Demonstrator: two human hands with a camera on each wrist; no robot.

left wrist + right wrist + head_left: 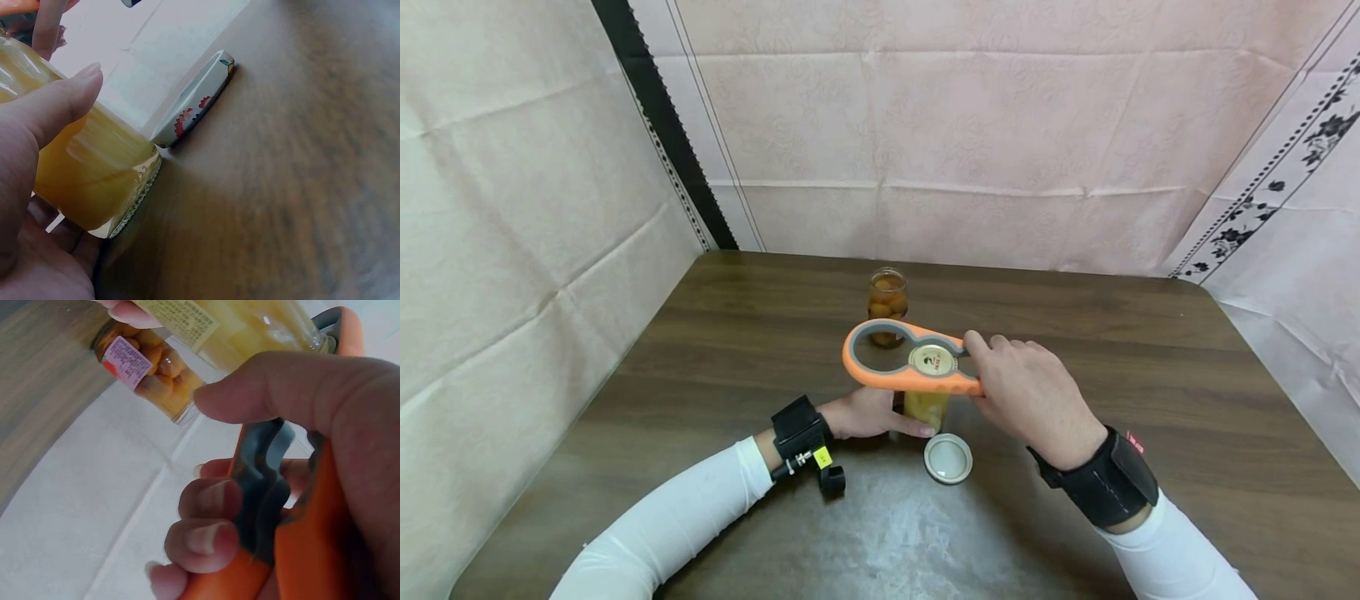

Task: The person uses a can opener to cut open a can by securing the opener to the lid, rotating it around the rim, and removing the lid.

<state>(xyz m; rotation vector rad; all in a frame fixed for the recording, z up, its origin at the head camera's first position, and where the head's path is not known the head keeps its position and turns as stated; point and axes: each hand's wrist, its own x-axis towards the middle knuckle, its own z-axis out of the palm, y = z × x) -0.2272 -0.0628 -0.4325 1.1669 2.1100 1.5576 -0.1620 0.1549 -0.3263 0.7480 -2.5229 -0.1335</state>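
Observation:
My left hand (867, 414) grips a glass jar of yellow fruit (927, 408) low on its side; the jar (106, 165) fills the left of the left wrist view. My right hand (1037, 387) is wrapped around the handles of an orange and grey jar opener (895, 382). The opener lies level across the jar's top, its inner curves around the pale printed lid (932, 360). In the right wrist view, fingers curl around the opener's orange arm (231, 578). A loose round lid (948, 459) lies on the table close in front of the jar.
Behind the opener stands a lidless jar of amber fruit (887, 293), partly seen through the opener's larger ring. The brown wooden table (737, 333) ends at cloth-covered walls (1000, 125) behind and at the sides.

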